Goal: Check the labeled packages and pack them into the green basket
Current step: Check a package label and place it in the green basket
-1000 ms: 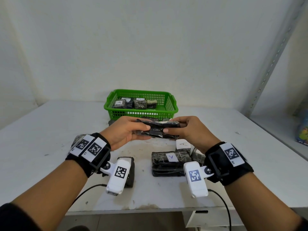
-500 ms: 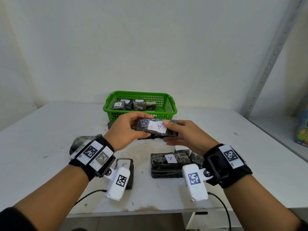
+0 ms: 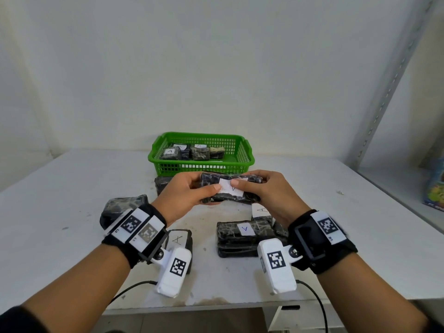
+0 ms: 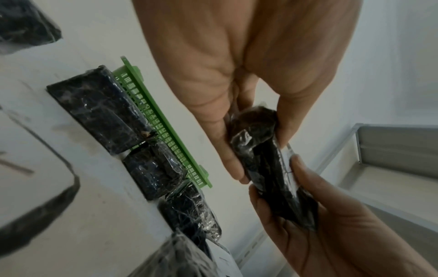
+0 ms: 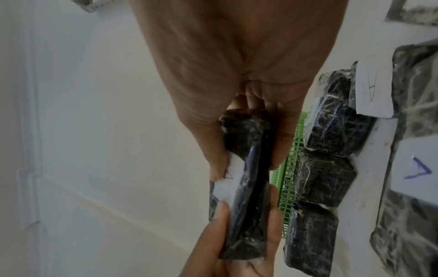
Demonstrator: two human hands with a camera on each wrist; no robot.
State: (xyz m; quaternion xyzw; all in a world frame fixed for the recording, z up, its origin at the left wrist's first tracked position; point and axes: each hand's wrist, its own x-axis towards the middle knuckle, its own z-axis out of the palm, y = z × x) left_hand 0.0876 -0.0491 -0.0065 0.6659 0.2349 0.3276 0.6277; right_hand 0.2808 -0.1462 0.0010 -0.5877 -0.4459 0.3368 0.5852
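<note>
Both hands hold one dark, plastic-wrapped package (image 3: 229,189) above the table, just in front of the green basket (image 3: 242,155). Its white label faces up toward me. My left hand (image 3: 189,194) grips the package's left end, thumb on the label's edge. My right hand (image 3: 265,191) grips the right end, thumb also on the label. The same package (image 4: 267,168) shows edge-on in the left wrist view, pinched between thumb and fingers, and the package (image 5: 246,168) appears likewise in the right wrist view. The basket holds several wrapped packages, some with "A" labels.
More wrapped packages lie on the white table (image 3: 60,200): a labelled stack (image 3: 243,236) at centre right, one (image 3: 180,239) under my left wrist, one (image 3: 125,205) at left, and a row (image 4: 104,112) against the basket's front. A metal shelf (image 3: 396,188) stands right.
The package has been turned from edge-on to label-up, and both thumbs have slid inward onto the label. The hands have stayed in front of the basket.
</note>
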